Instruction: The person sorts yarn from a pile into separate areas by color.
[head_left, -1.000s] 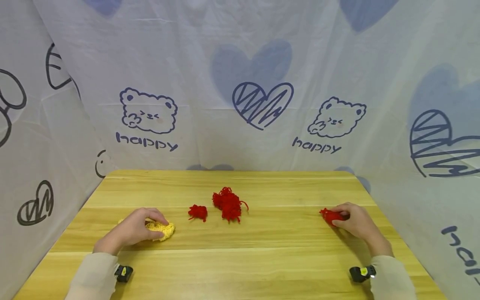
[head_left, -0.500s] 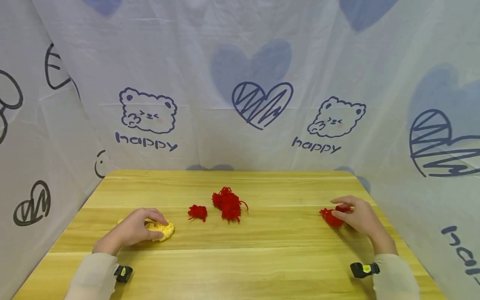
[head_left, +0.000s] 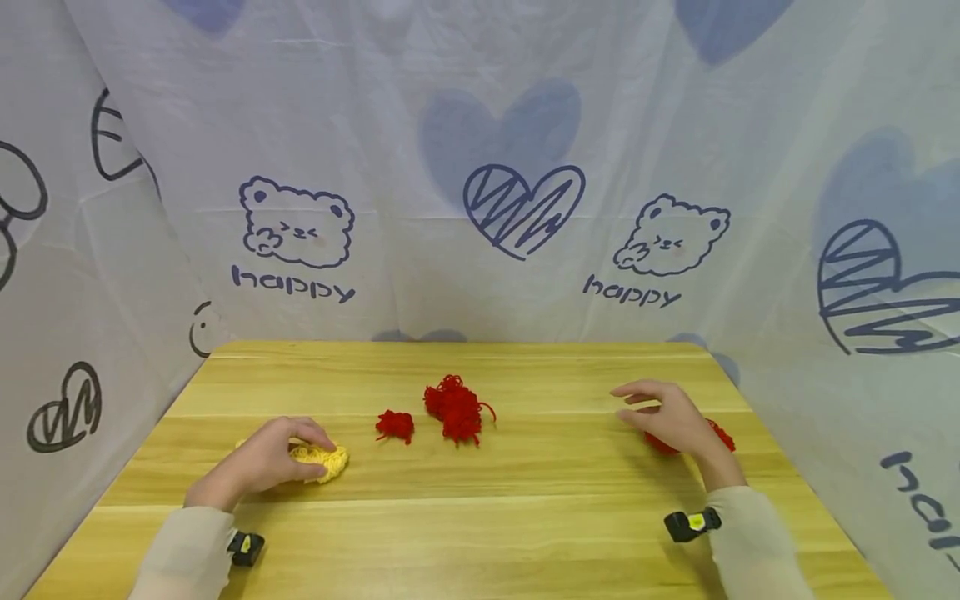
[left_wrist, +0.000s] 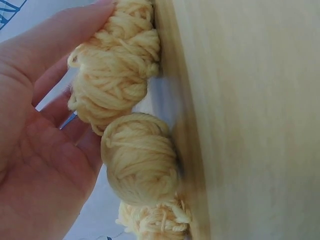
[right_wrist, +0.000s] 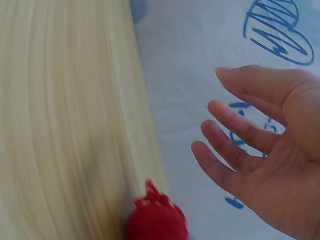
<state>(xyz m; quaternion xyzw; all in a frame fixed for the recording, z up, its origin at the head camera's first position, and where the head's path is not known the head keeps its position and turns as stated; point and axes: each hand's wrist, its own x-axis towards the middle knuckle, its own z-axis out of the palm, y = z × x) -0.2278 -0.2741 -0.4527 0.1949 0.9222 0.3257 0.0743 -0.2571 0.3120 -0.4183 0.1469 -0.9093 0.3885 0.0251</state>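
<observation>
My left hand (head_left: 262,454) rests at the table's left side, its thumb and fingers holding a ball of yellow yarn (head_left: 328,463). The left wrist view shows the thumb against that looped yarn ball (left_wrist: 117,65), fingers partly hidden behind it. A rounder yellow yarn ball (left_wrist: 140,157) and another yellow yarn clump (left_wrist: 155,220) sit beside the palm. At the right, my right hand (head_left: 667,417) hovers with fingers spread and nothing in them. Red yarn (head_left: 722,435) shows behind its wrist, partly covered, and a red yarn ball (right_wrist: 157,222) appears below the hand in the right wrist view.
A small red yarn clump (head_left: 395,425) and a larger red yarn pile (head_left: 455,408) with loose strands lie mid-table toward the back. Printed white cloth (head_left: 405,250) hangs behind and along both sides of the wooden table (head_left: 480,542).
My right hand has let go of the red yarn at the right, lifted, and moved leftward with its fingers spread. The left hand and the other yarn have stayed put.
</observation>
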